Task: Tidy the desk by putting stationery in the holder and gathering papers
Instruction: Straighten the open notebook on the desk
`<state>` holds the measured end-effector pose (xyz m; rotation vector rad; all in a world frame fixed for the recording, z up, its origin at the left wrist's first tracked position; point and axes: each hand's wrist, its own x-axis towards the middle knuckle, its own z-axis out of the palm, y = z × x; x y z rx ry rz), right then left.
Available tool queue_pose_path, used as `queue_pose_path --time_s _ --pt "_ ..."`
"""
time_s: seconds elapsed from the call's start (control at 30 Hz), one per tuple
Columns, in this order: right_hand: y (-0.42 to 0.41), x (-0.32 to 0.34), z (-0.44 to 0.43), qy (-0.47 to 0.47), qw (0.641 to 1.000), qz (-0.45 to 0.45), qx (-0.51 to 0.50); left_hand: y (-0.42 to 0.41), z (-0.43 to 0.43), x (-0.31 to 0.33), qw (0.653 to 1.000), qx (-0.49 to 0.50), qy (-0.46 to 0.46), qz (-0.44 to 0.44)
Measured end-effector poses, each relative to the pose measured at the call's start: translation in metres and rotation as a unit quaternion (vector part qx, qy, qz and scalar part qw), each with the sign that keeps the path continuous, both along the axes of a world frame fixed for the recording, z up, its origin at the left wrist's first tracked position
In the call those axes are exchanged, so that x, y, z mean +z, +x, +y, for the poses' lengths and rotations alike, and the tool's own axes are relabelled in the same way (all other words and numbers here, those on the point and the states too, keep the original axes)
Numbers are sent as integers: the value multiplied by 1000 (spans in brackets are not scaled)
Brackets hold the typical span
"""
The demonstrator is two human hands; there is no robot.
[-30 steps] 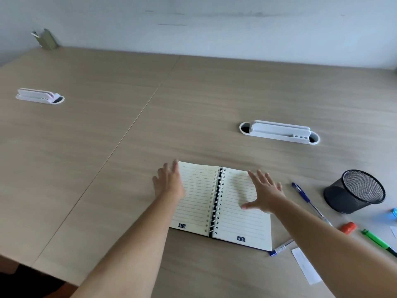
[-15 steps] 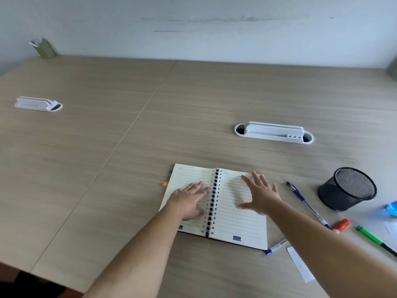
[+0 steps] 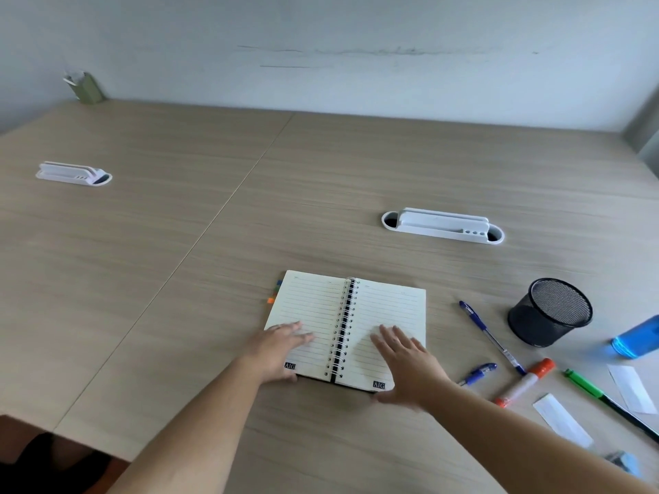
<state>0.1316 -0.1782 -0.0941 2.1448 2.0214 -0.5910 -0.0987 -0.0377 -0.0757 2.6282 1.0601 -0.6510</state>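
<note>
An open spiral notebook with lined pages lies flat on the wooden desk. My left hand rests flat on the lower left page, fingers spread. On the lower right page lies my right hand, also flat, thumb at the near edge. A black mesh holder stands to the right. Beside it lie a long blue pen, a short blue pen, an orange-capped marker and a green pen. Two white paper slips lie near them.
A blue object sits at the right edge. White cable-port trays are set into the desk at centre right and far left. A green container stands at the back left corner by the wall.
Both hands slid toward me down the notebook pages. The left hand moved from the notebook's left edge onto the left page. The view tilted and shifted slightly.
</note>
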Motion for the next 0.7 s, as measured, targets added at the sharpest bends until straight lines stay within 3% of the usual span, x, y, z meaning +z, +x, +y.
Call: queue_pose_path --time_s 0.3,0.5,0.7 --pt "44 11 13 5 997 6 -73 50 22 -7 998 46 -26 -39" --pt "112 4 72 -1 994 14 -107 133 81 -13 997 61 -35 -34" --pt "129 9 94 -11 992 23 -120 161 101 -10 999 46 -22 -4"
